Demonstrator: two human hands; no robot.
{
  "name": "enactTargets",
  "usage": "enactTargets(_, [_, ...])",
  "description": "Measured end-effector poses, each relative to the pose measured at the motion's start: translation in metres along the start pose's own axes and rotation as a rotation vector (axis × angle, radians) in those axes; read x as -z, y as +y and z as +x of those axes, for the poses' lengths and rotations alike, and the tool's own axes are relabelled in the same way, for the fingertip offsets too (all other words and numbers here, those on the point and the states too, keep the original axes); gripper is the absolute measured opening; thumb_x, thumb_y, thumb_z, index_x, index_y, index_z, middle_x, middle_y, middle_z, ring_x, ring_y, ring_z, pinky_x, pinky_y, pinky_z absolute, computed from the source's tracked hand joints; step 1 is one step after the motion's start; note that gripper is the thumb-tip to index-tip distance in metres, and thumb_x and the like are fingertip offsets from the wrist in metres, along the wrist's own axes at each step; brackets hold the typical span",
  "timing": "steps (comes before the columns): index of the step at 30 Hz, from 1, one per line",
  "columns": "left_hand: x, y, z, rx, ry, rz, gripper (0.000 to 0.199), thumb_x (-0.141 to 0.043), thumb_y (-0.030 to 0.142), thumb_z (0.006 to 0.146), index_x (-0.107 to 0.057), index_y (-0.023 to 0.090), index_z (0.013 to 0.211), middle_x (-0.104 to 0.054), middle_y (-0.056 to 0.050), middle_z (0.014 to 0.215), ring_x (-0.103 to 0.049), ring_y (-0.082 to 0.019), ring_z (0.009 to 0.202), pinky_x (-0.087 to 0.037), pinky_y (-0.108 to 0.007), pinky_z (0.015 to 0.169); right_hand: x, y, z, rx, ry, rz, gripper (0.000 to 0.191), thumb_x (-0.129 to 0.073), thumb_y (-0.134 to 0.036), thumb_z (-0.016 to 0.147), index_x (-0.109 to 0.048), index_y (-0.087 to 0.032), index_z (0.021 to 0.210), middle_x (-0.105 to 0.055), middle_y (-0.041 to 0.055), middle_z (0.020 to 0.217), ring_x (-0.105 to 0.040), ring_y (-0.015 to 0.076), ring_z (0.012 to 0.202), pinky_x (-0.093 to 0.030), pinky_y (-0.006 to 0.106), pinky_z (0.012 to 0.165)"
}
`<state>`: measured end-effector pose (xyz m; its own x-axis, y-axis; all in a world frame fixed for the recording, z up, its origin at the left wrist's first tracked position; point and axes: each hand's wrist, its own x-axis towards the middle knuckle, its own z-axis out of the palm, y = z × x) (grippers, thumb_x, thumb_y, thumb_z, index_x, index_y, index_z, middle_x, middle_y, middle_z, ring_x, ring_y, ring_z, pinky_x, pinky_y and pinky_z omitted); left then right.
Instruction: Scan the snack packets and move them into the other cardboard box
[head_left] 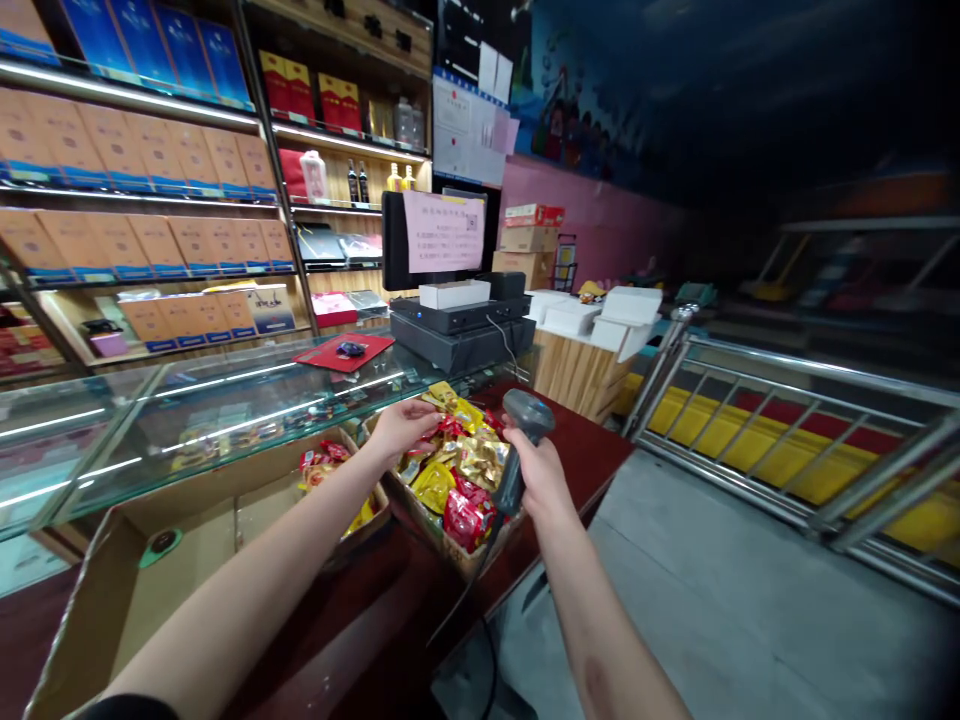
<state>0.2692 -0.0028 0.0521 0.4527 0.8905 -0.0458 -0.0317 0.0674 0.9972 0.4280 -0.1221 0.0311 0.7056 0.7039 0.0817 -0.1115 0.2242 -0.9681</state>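
Scanner [528,414], clasped in right hand [543,474] at right side of packets [459,460] in box [459,556]: possible snag, from cord [453,612] catching on box; possible spill, from nudging heaped packets. Dark grey, with rounded head and slim handle. Packets glossy red, gold, yellow. Left hand [405,430] at far packets, grip impossible to tell.

Snack pkts [459,465] show red, gold, yel; scanner [528,413] is dk gry; shelf boxes [156,242] are tan w/ blue bands.
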Motion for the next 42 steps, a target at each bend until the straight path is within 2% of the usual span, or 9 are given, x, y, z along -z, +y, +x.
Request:
enactTargets(8, [0.143, 0.004, -0.032, -0.044, 0.303, 0.043, 0.043, -0.084, 0.034, 0.054, -0.063, 0.014, 0.085, -0.067, -0.005, 0.079, -0.066, -0.021, 0.076, -0.058, -0.032, 0.057, -0.078, 0.008, -0.022, 0.03, -0.193, 0.004, 0.035, -0.071, -0.033, 0.062, -0.069, -0.015, 0.092, -0.073, 0.0042, 0.083, -0.065, 0.0221, 0.091, -0.048, 0.03, 0.081])
enactTargets(11, [0.186, -0.012, -0.047, 0.048, 0.377, 0.126, 0.045, -0.084, 0.036, 0.052, -0.062, 0.014, 0.084, -0.066, -0.005, 0.076, -0.066, -0.021, 0.074, -0.057, -0.031, 0.056, -0.111, 0.016, -0.042, -0.098, -0.326, 0.083, 0.035, -0.072, -0.03, 0.061, -0.069, -0.015, 0.093, -0.073, 0.0054, 0.091, -0.065, 0.0213, 0.092, -0.05, 0.03, 0.081])
enactTargets(13, [0.203, -0.027, -0.054, 0.148, 0.382, 0.186, 0.044, -0.082, 0.036, 0.054, -0.062, 0.013, 0.086, -0.067, -0.006, 0.076, -0.066, -0.021, 0.075, -0.056, -0.031, 0.056, -0.133, 0.025, -0.058, -0.241, -0.418, 0.137, 0.035, -0.073, -0.028, 0.061, -0.069, -0.016, 0.094, -0.072, 0.006, 0.096, -0.066, 0.0204, 0.093, -0.051, 0.029, 0.081])
enactTargets(16, [0.212, -0.051, -0.056, 0.215, 0.397, 0.32, 0.041, -0.08, 0.033, 0.058, -0.063, 0.014, 0.09, -0.067, -0.006, 0.075, -0.065, -0.021, 0.071, -0.053, -0.029, 0.054, -0.162, 0.042, -0.079, -0.404, -0.513, 0.131, 0.031, -0.074, -0.026, 0.06, -0.07, -0.017, 0.09, -0.071, 0.0056, 0.098, -0.066, 0.019, 0.091, -0.053, 0.028, 0.077])
enactTargets(19, [0.211, -0.075, -0.05, 0.151, 0.45, 0.405, 0.043, -0.081, 0.027, 0.055, -0.062, 0.016, 0.092, -0.063, -0.002, 0.063, -0.063, -0.018, 0.059, -0.049, -0.026, 0.052, -0.185, 0.061, -0.093, -0.484, -0.539, 0.074, 0.027, -0.074, -0.024, 0.06, -0.07, -0.016, 0.086, -0.071, 0.005, 0.089, -0.066, 0.0167, 0.082, -0.054, 0.026, 0.07])
enactTargets(25, [0.203, -0.105, -0.041, 0.07, 0.522, 0.401, 0.039, -0.08, 0.018, 0.052, -0.06, 0.018, 0.085, -0.064, -0.002, 0.06, -0.063, -0.019, 0.061, -0.045, -0.024, 0.056, -0.201, 0.09, -0.106, -0.601, -0.576, 0.081, 0.028, -0.077, -0.027, 0.061, -0.066, -0.015, 0.084, -0.067, 0.0029, 0.07, -0.065, 0.0139, 0.064, -0.054, 0.025, 0.06])
enactTargets(32, [0.216, -0.092, -0.051, 0.077, 0.43, 0.311, 0.017, -0.069, 0.01, 0.06, -0.066, 0.016, 0.076, -0.064, -0.002, 0.062, -0.058, -0.014, 0.054, -0.046, -0.022, 0.052, -0.198, 0.086, -0.111, -0.596, -0.613, -0.057, 0.028, -0.075, -0.033, 0.063, -0.067, -0.016, 0.083, -0.062, -0.0003, 0.059, -0.058, 0.0128, 0.047, -0.046, 0.023, 0.044])
enactTargets(38, [0.244, -0.07, -0.072, 0.016, 0.349, 0.033, 0.008, -0.061, 0.007, 0.064, -0.061, 0.015, 0.066, -0.059, 0.0, 0.064, -0.057, -0.01, 0.056, -0.05, -0.02, 0.053, -0.198, 0.091, -0.109, -0.537, -0.606, -0.037, 0.028, -0.077, -0.033, 0.061, -0.068, -0.015, 0.081, -0.067, 0.0029, 0.071, -0.065, 0.0154, 0.067, -0.056, 0.026, 0.061])
enactTargets(42, [0.243, -0.059, -0.073, -0.005, 0.223, -0.308, 0.012, -0.057, 0.006, 0.067, -0.051, 0.016, 0.063, -0.061, -0.002, 0.073, -0.063, -0.012, 0.067, -0.053, -0.023, 0.063, -0.197, 0.091, -0.11, -0.585, -0.672, 0.102, 0.027, -0.077, -0.026, 0.062, -0.068, -0.017, 0.086, -0.07, 0.0046, 0.084, -0.067, 0.0177, 0.08, -0.058, 0.029, 0.067])
